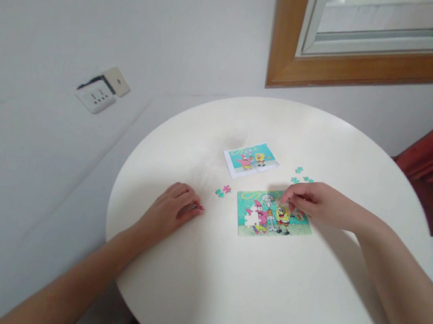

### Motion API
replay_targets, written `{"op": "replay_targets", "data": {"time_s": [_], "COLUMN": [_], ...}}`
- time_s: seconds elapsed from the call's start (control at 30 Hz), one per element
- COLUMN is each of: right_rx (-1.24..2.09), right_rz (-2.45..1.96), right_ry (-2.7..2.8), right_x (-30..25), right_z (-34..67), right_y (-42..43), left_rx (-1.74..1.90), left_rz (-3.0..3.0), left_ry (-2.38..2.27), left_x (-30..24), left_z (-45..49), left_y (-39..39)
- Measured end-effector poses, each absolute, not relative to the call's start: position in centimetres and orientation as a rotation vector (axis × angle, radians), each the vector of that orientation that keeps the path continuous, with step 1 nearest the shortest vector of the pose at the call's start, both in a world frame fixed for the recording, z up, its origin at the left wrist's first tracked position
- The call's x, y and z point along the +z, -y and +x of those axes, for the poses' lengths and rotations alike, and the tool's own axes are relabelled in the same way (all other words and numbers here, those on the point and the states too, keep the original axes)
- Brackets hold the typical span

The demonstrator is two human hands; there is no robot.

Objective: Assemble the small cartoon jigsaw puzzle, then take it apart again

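Observation:
A jigsaw puzzle [238, 226] with cartoon characters lies on the round white table, a gap in its left part showing the tabletop. Over its upper right part is my right hand [312, 199], fingers curled and pinched together; whatever they hold is hidden. My left hand [175, 206] rests on the table left of the puzzle. Between its thumb and fingers shows the edge of a small pinkish puzzle piece. A pink piece [227, 189] and green pieces [219, 193] lie between my left hand and the puzzle.
Behind the puzzle lies a reference picture card [251, 160] with the same scene. Several loose teal pieces [298, 170] are beyond my right hand. The round table [259, 298] stands by a wall with a socket [96, 96] and a wood-framed window [283, 56].

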State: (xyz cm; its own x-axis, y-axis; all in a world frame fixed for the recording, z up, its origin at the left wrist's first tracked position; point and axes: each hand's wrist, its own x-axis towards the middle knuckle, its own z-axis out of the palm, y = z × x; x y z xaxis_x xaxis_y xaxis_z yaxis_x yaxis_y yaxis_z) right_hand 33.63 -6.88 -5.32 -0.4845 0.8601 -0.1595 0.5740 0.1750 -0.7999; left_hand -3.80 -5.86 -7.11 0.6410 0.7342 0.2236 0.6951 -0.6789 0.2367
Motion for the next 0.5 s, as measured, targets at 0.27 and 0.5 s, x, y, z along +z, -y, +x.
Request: {"op": "replay_targets", "data": {"time_s": [0.27,0.5], "right_rx": [1.181,1.147], "right_rz": [-1.403,-1.395], "right_ry": [2.165,2.228], "right_x": [-5.2,-5.0], "right_z": [33.2,32.9], "right_y": [7.0,7.0], "left_rx": [0.434,0.403], "left_rz": [3.189,3.331], "left_ry": [-0.872,-0.801], "left_x": [-7.7,-7.3], "left_z": [0.2,0.7], "left_y": [4.8,4.7]}}
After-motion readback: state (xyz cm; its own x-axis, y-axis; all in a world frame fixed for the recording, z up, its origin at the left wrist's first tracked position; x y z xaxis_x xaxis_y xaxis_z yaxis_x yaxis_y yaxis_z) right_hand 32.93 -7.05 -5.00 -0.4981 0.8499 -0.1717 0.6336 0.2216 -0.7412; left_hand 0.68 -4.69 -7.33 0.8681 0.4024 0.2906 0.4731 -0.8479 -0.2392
